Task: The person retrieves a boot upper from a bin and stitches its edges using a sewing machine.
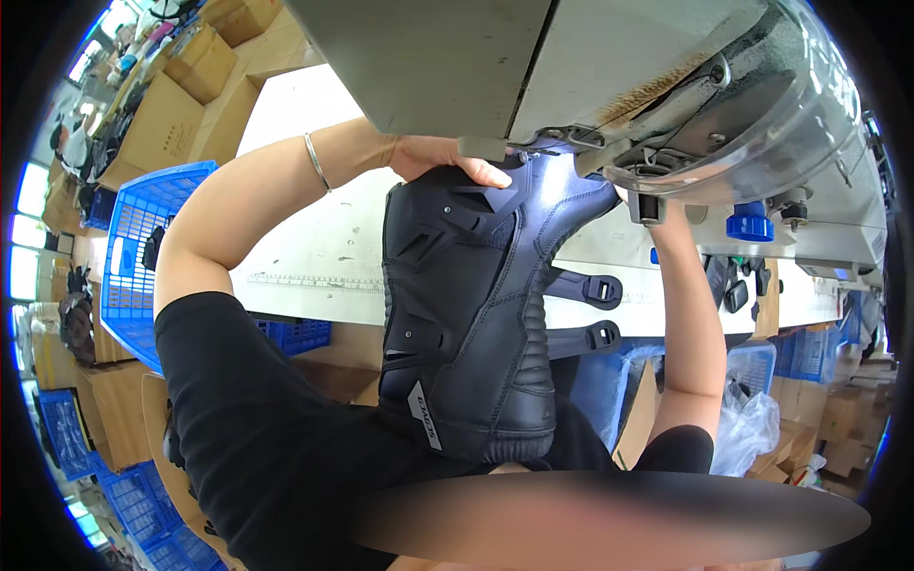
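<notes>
A black boot upper (457, 305) with stitched panels, moulded plates and ribbed sections hangs from the sewing machine (457, 57) down toward my body. Its far edge lies under the machine's head, near the needle area, where a light shines on it. My left hand (433, 157) grips that edge on the left, thumb on top and the other fingers mostly hidden. On the far right side of the boot, my right hand (664, 211) is largely covered by machine parts, so its fingers do not show. Two black straps with buckles (602, 290) stick out from the boot's right side.
The white worktable (324, 252) carries a ruler scale. A clear curved guard (762, 143) and a blue knob (750, 223) are on the machine's right. Small black parts (735, 295) lie at the table's right. A blue crate (129, 257) and cardboard boxes (157, 133) stand left.
</notes>
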`<state>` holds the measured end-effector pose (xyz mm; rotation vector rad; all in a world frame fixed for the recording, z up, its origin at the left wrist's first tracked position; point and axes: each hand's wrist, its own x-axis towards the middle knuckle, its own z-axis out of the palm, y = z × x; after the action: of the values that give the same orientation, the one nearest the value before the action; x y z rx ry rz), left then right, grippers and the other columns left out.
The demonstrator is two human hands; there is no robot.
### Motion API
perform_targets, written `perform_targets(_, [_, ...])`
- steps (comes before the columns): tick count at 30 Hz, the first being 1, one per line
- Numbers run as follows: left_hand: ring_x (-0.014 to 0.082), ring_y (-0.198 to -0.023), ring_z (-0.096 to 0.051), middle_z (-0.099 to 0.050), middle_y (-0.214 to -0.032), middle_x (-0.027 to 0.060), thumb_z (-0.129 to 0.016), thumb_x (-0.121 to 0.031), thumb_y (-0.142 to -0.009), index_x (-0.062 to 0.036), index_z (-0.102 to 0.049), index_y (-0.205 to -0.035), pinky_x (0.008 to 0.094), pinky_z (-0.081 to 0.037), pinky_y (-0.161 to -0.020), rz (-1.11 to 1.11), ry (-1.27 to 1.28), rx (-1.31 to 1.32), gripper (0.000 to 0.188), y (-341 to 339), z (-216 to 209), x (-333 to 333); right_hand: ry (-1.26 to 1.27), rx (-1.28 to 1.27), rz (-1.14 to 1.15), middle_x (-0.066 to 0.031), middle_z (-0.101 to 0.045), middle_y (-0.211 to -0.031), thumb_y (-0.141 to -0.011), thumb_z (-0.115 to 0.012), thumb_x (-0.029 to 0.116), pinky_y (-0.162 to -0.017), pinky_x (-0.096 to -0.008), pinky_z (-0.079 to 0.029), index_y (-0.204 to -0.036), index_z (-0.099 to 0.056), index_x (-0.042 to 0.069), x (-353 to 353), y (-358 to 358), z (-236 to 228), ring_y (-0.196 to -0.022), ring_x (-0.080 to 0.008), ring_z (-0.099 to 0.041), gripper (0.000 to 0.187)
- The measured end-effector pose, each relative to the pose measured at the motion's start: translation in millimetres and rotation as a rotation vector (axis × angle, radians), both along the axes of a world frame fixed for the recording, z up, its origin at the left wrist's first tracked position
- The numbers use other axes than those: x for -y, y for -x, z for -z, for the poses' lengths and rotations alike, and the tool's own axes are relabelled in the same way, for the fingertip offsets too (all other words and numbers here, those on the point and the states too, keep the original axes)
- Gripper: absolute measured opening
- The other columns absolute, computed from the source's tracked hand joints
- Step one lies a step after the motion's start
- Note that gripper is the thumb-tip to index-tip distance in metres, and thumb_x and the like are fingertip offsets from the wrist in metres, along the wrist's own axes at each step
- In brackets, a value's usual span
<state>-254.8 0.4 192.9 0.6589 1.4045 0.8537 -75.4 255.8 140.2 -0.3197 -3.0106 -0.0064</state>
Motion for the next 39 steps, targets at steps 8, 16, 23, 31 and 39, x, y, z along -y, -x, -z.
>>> perform_targets(8, [0.0106, -0.117, -0.044, -0.050, -0.126, -0.0052, -0.083, -0.010, -0.070, -0.0119, -0.050, -0.130, 0.0265, -0.042, -0.095, -0.085, 0.065, 0.067, 0.068, -1, 0, 1, -0.014, -0.116, 0.011, -0.0127, -0.064, -0.090, -0.070, -0.072, 0.016, -0.073, -0.0393, -0.049, -0.094, -0.064, 0.004, -2, 2, 12, -0.085, -0.0257, -0.060, 0.028])
perform_targets(16, [0.0103, -0.109, -0.050, -0.057, -0.115, -0.0040, -0.080, -0.007, -0.073, -0.0135, -0.053, -0.127, 0.0286, -0.045, -0.092, -0.112, 0.037, 0.000, 0.061, -4, 2, -2, 0.189, -0.154, -0.082, -0.0134, -0.063, -0.074, -0.072, -0.068, 0.022, -0.063, -0.0374, -0.046, -0.081, -0.066, 0.002, 13, -3, -12, -0.070, -0.0266, -0.061, 0.022])
perform_targets(23, [0.0110, -0.084, -0.062, -0.063, -0.093, 0.0044, -0.078, -0.012, -0.076, -0.0048, -0.057, -0.109, 0.0273, -0.056, -0.077, -0.156, -0.115, 0.077, 0.040, -6, 8, 2, 0.377, -0.329, -0.135, -0.0216, -0.060, -0.067, -0.073, -0.057, 0.037, -0.054, -0.0415, -0.041, -0.069, -0.065, 0.001, 19, -3, -20, -0.061, -0.0353, -0.060, 0.037])
perform_targets(31, [0.0119, -0.089, -0.060, -0.062, -0.095, 0.0021, -0.081, -0.013, -0.072, -0.0077, -0.062, -0.100, 0.0273, -0.052, -0.083, -0.140, -0.293, 0.003, 0.034, 6, 19, -1, 0.367, -0.357, -0.147, -0.0215, -0.054, -0.098, -0.066, -0.066, 0.048, -0.075, -0.0458, -0.036, -0.093, -0.061, 0.003, 2, -3, -6, -0.089, -0.0381, -0.053, 0.053])
perform_targets(39, [0.0181, -0.105, -0.054, -0.060, -0.117, 0.0096, -0.079, -0.019, -0.074, -0.0012, -0.054, -0.125, 0.0300, -0.045, -0.094, -0.129, -0.356, -0.106, 0.060, 8, 12, 0, 0.541, -0.326, -0.459, -0.0214, -0.048, -0.129, -0.060, -0.074, 0.060, -0.097, -0.0501, -0.030, -0.117, -0.057, 0.004, 117, -83, -108, -0.117, -0.0410, -0.045, 0.082])
